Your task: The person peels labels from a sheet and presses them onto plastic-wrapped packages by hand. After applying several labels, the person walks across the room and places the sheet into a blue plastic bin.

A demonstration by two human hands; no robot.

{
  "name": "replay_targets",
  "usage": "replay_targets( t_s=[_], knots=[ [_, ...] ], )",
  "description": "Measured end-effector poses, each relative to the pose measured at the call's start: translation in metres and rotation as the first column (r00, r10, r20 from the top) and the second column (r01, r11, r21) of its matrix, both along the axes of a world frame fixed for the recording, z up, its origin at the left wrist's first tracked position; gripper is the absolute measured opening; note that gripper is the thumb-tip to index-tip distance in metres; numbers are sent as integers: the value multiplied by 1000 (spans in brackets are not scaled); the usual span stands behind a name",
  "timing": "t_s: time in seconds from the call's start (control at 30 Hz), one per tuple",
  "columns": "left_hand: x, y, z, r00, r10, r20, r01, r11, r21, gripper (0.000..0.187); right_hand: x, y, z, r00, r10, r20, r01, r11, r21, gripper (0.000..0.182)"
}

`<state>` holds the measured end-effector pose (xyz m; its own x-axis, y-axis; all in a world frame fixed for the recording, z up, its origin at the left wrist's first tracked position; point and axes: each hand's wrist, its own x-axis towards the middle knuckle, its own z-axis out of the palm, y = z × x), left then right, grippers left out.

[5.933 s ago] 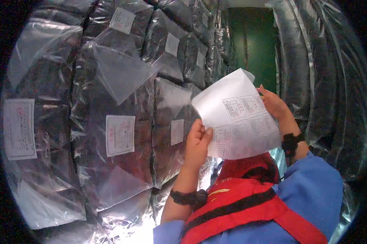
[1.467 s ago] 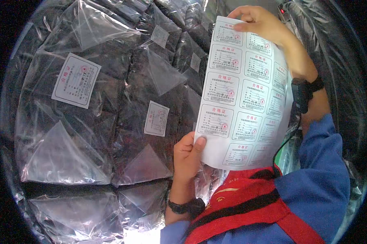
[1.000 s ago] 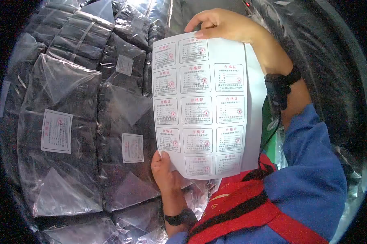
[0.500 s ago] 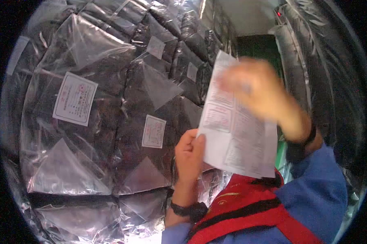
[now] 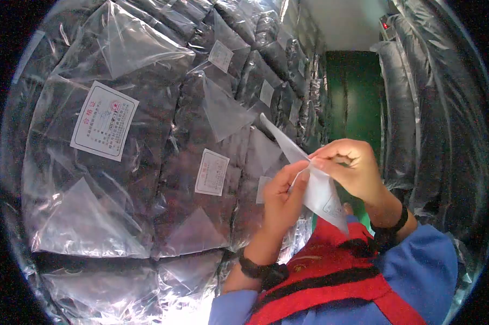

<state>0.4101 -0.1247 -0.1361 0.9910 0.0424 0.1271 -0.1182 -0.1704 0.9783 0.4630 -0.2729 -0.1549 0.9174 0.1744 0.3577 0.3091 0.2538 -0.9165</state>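
Observation:
A printed white paper sheet (image 5: 323,196) is held between both hands in front of my chest, creased at the middle and turned nearly edge-on. Part of a printed frame shows near its lower corner. My left hand (image 5: 284,199) grips it from the left, thumb pressed on the paper. From the right, the thumb and fingers of my right hand (image 5: 352,167) pinch its upper edge, close to the left fingertips.
To the left rises a stack of dark packages in clear plastic wrap (image 5: 190,114); several carry white labels, the largest label (image 5: 104,122) with red and black print. More wrapped packages (image 5: 425,108) line the right side. Between them runs a green floor strip (image 5: 355,103).
My right hand came down from the sheet's upper part to pinch its edge beside my left hand. The sheet went from spread out facing me to folded and edge-on.

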Motion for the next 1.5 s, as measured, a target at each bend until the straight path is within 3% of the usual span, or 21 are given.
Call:
replay_targets(
  t_s=[0.23,0.33,0.4,0.47,0.53,0.6,0.63,0.7,0.73,0.77,0.83,0.9,0.93,0.97,1.0,1.07,1.2,1.33,1.4,1.47,1.5],
  knots=[
    [20,3,-19,972,18,-236,-17,1000,9,19,12,15,-32,959,-195,-208,172,977,-125,13],
    [28,6,-32,948,47,-315,-50,999,-4,20,30,11,-64,854,-103,-510,145,988,44,15],
    [35,10,-42,940,83,-332,-49,993,108,21,37,-1,-85,777,36,-629,228,915,334,18],
    [38,14,-48,934,119,-336,-69,985,155,22,49,-19,-106,731,-137,-669,466,816,342,17],
    [42,15,-53,934,144,-326,-106,986,131,22,47,-39,-95,782,-272,-560,544,736,403,14],
    [52,16,-62,943,183,-279,-122,967,223,22,22,-34,-60,851,-513,-110,515,857,-12,7],
    [55,16,-67,945,198,-260,-126,955,269,22,0,-8,-31,863,-471,183,500,848,-176,7],
    [62,16,-73,963,94,-251,-101,995,-14,22,-13,25,-34,819,-2,573,227,920,-320,18],
    [66,18,-75,973,46,-228,-83,984,-155,23,-12,23,-28,822,-23,569,218,936,-277,20],
    [67,22,-74,982,126,-140,-110,987,115,23,-11,20,-18,823,-39,566,204,951,-231,22],
    [62,20,-58,968,171,-182,-196,972,-132,22,-12,13,-9,834,-136,534,267,947,-177,25],
    [62,16,-41,951,168,-261,-244,924,-294,20,-17,18,-18,997,-77,28,79,993,-90,23],
    [61,17,-44,972,153,-178,-197,944,-263,19,-19,22,-19,976,-2,-219,1,1000,-5,23],
    [60,18,-52,987,142,-79,-156,964,-214,19,-16,25,-17,958,71,-277,-97,992,-79,23],
    [62,23,-53,992,125,34,-119,982,-146,18,-16,27,-6,883,240,-403,-217,971,103,23],
    [60,20,-37,976,216,10,-215,967,137,15,-13,35,2,853,290,-433,-232,956,182,15],
    [63,29,-30,982,181,-51,-172,974,149,25,-7,30,-5,897,215,-387,-227,974,17,14],
    [63,36,-29,963,236,131,-266,913,310,25,-11,29,13,998,1,-65,-18,966,-257,12],
    [72,45,-36,952,303,40,-290,854,431,25,-14,24,33,998,-29,51,44,944,-327,11],
    [70,46,-46,934,322,157,-358,807,470,27,-11,25,30,966,-111,235,173,948,-265,10],
    [64,47,-31,957,279,84,-284,828,483,26,-8,25,32,936,-158,316,237,944,-229,10]
  ],
)
